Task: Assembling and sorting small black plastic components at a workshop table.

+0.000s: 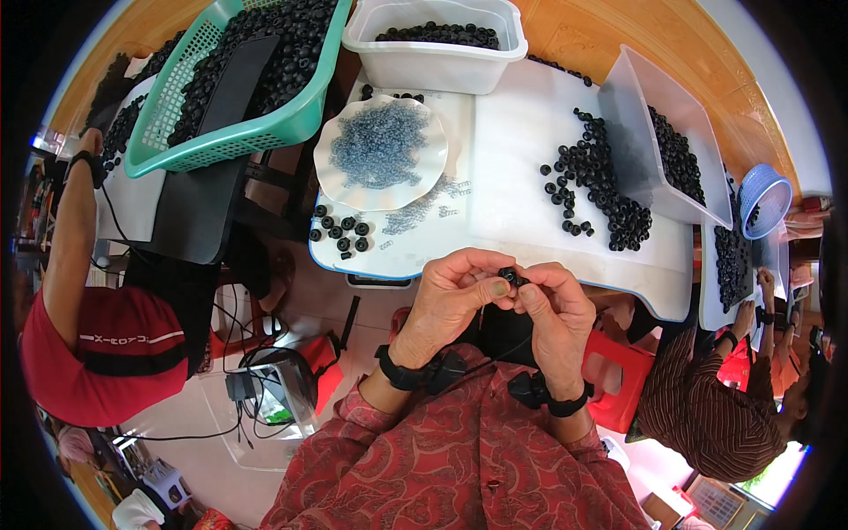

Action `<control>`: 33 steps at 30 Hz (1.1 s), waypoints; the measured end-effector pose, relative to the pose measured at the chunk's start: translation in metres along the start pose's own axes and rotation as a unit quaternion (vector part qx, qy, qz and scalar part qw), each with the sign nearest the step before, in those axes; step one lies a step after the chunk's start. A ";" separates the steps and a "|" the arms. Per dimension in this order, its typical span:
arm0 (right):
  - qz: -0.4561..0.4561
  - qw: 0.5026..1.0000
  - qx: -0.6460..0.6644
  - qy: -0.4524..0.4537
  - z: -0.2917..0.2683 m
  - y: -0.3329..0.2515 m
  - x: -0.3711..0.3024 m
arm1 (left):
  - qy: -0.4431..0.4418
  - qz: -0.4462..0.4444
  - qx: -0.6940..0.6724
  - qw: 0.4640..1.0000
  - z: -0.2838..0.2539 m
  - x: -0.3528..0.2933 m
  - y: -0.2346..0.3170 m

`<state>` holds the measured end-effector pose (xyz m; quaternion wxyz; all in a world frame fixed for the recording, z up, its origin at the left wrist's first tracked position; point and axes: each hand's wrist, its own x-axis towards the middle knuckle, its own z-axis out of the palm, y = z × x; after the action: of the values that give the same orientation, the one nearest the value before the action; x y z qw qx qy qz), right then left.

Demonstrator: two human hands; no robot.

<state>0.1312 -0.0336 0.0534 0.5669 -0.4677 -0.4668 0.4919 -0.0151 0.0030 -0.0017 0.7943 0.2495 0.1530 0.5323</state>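
Just off the near edge of the white table, my left hand [455, 296] and my right hand [558, 316] meet in front of my chest. Between their thumbs and fingertips is a small black plastic piece [509, 276], rounded like a cord lock; the fingers cover part of it. Beyond my left hand, a white scalloped plate [327, 177] holds a pile of small coil springs [375, 146], with more springs spilled beside it. Several loose black pieces [344, 231] lie near the table's left corner. A larger heap of black pieces [601, 177] spreads over the right side.
Behind the plate stands a white tub [433, 69] of black pieces. A translucent bin [632, 97] tilts at the right, black pieces inside. A green basket [234, 152] is piled full at left. People in red [106, 353] and striped [698, 402] shirts sit either side. Cables trail at lower left.
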 end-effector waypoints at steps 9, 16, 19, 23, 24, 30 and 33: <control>-0.006 1.000 -0.008 -0.001 0.000 0.001 0.000 | 0.013 0.008 0.074 0.997 0.003 -0.001 0.003; -0.014 0.996 -0.086 0.016 0.000 0.002 -0.002 | 0.019 0.027 0.133 0.991 0.005 -0.001 0.007; -0.026 0.995 -0.092 0.017 0.000 0.002 -0.002 | 0.018 0.028 0.162 0.986 0.007 -0.001 0.011; -0.046 0.994 -0.094 0.007 0.000 0.001 -0.001 | 0.001 0.050 0.208 0.977 0.009 0.000 0.017; -0.057 0.992 -0.113 0.003 -0.001 0.000 -0.001 | 0.001 0.050 0.208 0.977 0.009 0.000 0.019; -0.067 0.989 -0.134 -0.008 -0.002 -0.004 0.000 | -0.006 0.069 0.243 0.967 0.008 0.001 0.021; -0.075 0.990 -0.115 -0.016 -0.003 -0.002 -0.001 | -0.015 0.073 0.261 0.962 0.005 0.000 0.022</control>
<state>0.1342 -0.0347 0.0544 0.5370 -0.4858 -0.5631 0.3981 -0.0297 0.0092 0.0151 0.6626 0.4666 0.2565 0.5267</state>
